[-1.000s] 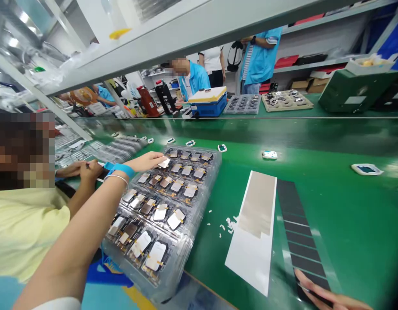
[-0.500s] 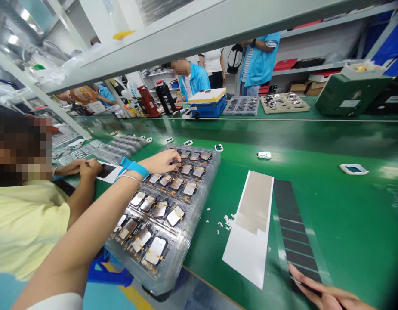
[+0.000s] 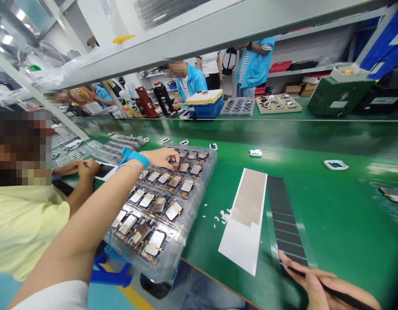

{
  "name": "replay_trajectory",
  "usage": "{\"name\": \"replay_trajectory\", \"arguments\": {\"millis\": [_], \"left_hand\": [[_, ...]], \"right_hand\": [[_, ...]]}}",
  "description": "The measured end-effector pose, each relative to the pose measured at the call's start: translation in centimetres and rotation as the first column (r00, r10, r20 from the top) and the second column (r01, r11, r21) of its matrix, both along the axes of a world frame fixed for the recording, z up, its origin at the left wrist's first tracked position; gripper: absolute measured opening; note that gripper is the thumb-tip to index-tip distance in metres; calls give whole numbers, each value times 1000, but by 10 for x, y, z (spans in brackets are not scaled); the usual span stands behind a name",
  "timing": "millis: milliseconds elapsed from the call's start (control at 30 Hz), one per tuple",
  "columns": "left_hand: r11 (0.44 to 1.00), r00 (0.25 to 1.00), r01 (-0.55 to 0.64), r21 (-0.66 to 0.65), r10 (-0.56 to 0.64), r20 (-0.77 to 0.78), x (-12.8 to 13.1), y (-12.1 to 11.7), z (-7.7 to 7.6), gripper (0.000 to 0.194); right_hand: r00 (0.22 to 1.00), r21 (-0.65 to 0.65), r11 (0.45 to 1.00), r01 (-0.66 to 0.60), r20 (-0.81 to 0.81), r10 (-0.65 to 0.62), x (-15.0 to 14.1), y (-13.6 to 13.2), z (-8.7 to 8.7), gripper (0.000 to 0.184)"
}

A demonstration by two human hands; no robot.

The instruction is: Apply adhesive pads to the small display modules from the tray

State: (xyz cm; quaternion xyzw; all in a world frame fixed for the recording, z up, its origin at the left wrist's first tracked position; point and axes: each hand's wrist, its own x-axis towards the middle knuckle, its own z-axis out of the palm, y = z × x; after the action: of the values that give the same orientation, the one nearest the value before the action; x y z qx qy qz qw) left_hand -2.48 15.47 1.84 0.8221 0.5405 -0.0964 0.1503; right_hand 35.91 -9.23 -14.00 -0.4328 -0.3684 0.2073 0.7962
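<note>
Left fingers [image 3: 171, 153] at tray [image 3: 196, 204], box label [image 3: 338, 104] unreadable

We counted two hands of our own, a left hand [image 3: 160, 157] and a right hand [image 3: 334, 287]; one large tray [image 3: 197, 196] with five rows of modules [image 3: 174, 211]; one white sheet [image 3: 240, 242]; one black strip [image 3: 280, 200]; one slim black tool [image 3: 342, 297]; and at least six white-rimmed pieces [image 3: 255, 153]. The white scraps [image 3: 223, 216] were too small to count.

I wear a bright blue strap [image 3: 138, 157] with a jutting end on my left wrist [image 3: 151, 158], a thin pale bangle [image 3: 134, 166] beside it, and a white sleeve [image 3: 57, 297] further up.
</note>
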Motion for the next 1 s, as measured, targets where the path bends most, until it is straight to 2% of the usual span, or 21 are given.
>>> {"name": "replay_trajectory", "arguments": {"millis": [167,267,333,400,500,600,633,667,733,833,900,1000], "left_hand": [[999,1000,-26,24,26,10,7,3,7,21],[995,997,-55,85,51,51,10,-10,21,23],[986,994,-67,149,52,101,15,-30,35,32],[972,983,-59,225,17,185,27,-60,47,40],[942,926,-34,334,-96,366,60,-120,51,30],[929,826,19,369,-223,518,104,-182,28,10],[924,732,51,379,-293,615,119,-200,16,4],[935,669,73,348,-305,678,134,-216,2,12],[959,537,61,275,-264,801,161,-238,-27,17],[992,373,25,120,-121,920,194,-250,-68,11],[997,334,41,63,-73,940,210,-248,-89,12],[990,402,114,79,-119,908,227,-240,-107,13]], "right_hand": [[1000,-14,1000,4,-16,-4,-5,-1,8,23],[999,-14,999,29,-33,-29,-7,-3,12,23],[998,-51,999,0,-62,-3,-8,-5,14,24],[997,-67,998,-19,-74,14,-10,-7,16,26],[999,-55,998,12,-45,-15,-13,-8,20,24],[1000,-104,995,3,-21,-5,-14,-8,25,21],[1000,-127,992,-14,-13,12,-13,-9,27,20],[999,-155,987,-35,3,36,-12,-9,30,19],[997,-200,978,-53,43,63,-7,-11,35,17],[984,-292,953,-83,125,124,6,-12,40,13],[966,-353,927,-123,173,194,18,-14,40,9],[934,-433,887,-161,223,279,35,-15,36,5]]}}
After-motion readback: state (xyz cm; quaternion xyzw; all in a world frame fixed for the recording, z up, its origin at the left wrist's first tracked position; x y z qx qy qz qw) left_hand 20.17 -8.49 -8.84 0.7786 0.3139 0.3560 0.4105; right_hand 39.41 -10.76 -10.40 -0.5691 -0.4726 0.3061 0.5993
